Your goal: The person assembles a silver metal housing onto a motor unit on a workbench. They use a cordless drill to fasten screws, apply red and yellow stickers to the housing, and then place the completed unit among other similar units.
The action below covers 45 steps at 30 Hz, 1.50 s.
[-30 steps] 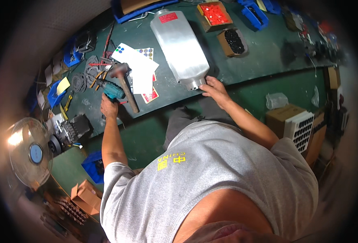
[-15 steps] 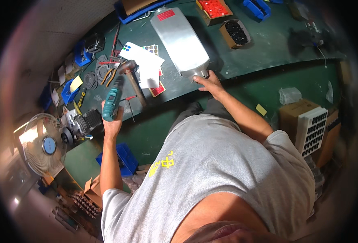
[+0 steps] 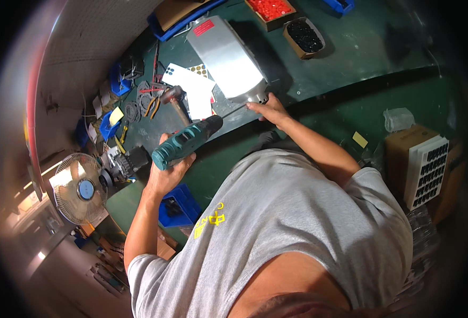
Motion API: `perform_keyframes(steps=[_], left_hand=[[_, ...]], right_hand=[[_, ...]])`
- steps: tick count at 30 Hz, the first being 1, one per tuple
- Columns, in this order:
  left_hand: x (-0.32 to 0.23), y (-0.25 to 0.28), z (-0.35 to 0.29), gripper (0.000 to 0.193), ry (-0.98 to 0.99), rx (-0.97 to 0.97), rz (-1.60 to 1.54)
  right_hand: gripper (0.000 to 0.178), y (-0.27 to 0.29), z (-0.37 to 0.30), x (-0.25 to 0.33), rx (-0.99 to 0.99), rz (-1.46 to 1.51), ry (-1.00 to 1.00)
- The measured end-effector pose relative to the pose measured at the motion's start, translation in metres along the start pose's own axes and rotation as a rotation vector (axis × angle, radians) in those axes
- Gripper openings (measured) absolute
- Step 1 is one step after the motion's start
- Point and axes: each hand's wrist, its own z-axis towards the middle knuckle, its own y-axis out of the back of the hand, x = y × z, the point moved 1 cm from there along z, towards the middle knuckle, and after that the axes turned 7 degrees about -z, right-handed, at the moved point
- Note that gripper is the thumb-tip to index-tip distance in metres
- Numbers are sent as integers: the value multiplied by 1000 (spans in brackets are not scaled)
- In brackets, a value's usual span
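Observation:
My left hand is closed round the handle of a teal cordless drill. The drill's long thin bit points right, its tip by the near end of a silver metal housing. This boxy housing lies on the green workbench and has a red label near its far end. At its near end, next to a short round fitting, my right hand grips it. My right thumb sits close to the bit tip; whether they touch I cannot tell. The other right fingers are partly hidden.
A hammer, orange-handled pliers, grey rings and paper sheets lie left of the housing. Beyond it stand boxes of red caps and black parts. A motor and a fan stand at left, cartons at lower right.
My left hand has swung the drill rightward and turned it, so its bit now reaches the housing's near end. My right hand stays at that end. The whole view has shifted slightly.

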Motion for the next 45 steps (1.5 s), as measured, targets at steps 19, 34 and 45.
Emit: perform_keyframes(steps=[19, 34, 45], left_hand=[[-112, -57, 114, 37, -128, 225, 665], [-158, -59, 170, 48, -217, 423, 890], [-166, -60, 182, 41, -271, 474, 846]], right_hand=[[106, 7, 5, -6, -28, -25, 135], [109, -2, 16, -22, -92, -34, 243], [115, -2, 18, -25, -92, -35, 260]])
